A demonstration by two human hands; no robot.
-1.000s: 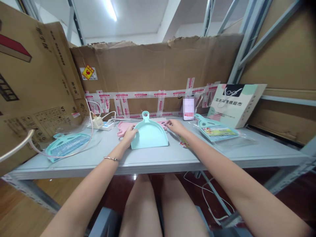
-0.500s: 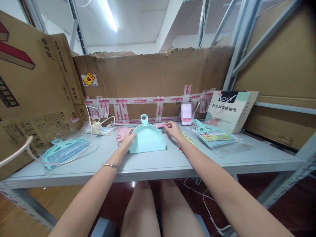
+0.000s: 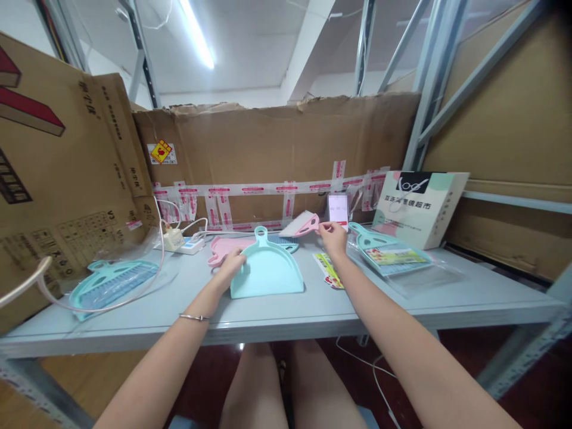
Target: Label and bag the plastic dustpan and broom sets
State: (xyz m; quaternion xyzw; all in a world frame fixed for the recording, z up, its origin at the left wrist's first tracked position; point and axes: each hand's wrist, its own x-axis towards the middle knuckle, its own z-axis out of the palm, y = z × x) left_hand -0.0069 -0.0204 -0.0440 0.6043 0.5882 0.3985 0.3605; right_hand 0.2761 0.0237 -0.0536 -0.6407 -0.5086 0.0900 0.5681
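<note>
My left hand (image 3: 232, 267) is closed on the left rim of a mint-green dustpan (image 3: 268, 273), whose handle with a hole points away from me. Its front edge faces me over the table. My right hand (image 3: 333, 237) grips the handle end of a pink hand brush (image 3: 300, 224) with pale bristles, raised behind and right of the dustpan. A pink dustpan (image 3: 223, 249) lies behind my left hand, partly covered. Behind the mint dustpan, a blue-bristled brush (image 3: 284, 242) shows in part. Printed cards (image 3: 328, 271) lie beside my right forearm.
Wrapped mint dustpan sets lie at left (image 3: 117, 285) and right (image 3: 393, 253). A phone (image 3: 338, 210) stands at the back near a white printed box (image 3: 413, 208). A power strip (image 3: 190, 245) with cables sits back left. Cardboard (image 3: 268, 143) walls the rear.
My right hand has moved right and lifted the pink brush out from behind the mint dustpan. The blue-bristled brush and the cards now show more. The dustpan sits slightly lower in view.
</note>
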